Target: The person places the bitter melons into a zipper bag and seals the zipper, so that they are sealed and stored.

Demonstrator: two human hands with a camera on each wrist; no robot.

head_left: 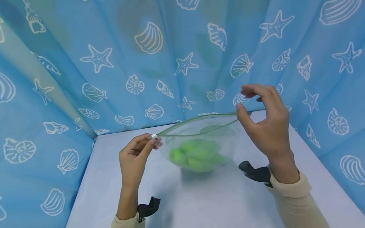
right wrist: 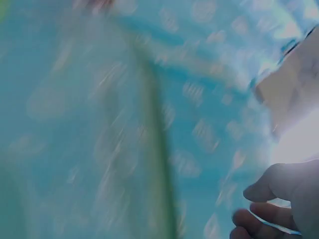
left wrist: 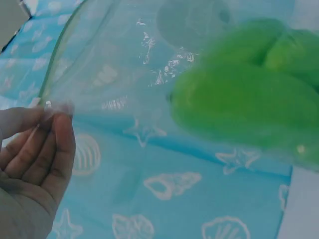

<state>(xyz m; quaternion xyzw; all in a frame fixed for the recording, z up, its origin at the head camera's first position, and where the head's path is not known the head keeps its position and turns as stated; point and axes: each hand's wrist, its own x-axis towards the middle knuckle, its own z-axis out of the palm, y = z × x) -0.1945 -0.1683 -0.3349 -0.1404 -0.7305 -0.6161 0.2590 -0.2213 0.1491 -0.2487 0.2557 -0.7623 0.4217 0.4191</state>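
A clear zip bag (head_left: 199,139) holds several green rounded pieces (head_left: 196,155) and hangs low over the white table (head_left: 199,202). My left hand (head_left: 154,141) pinches the white slider (head_left: 154,136) at the left end of the green zip rim. My right hand (head_left: 242,99) hovers at the rim's right end, fingers loosely spread and thumb beside the rim, gripping nothing. The left wrist view shows my left hand (left wrist: 50,112) pinching the bag's corner, with the bag (left wrist: 124,74) and green pieces (left wrist: 249,99) close above. The right wrist view is blurred; my right hand (right wrist: 259,204) shows at lower right.
A blue curtain (head_left: 142,63) printed with shells and starfish closes in the table on the back, left and right. Black wrist straps (head_left: 255,172) sit on both forearms. The bag's mouth gapes slightly in the middle.
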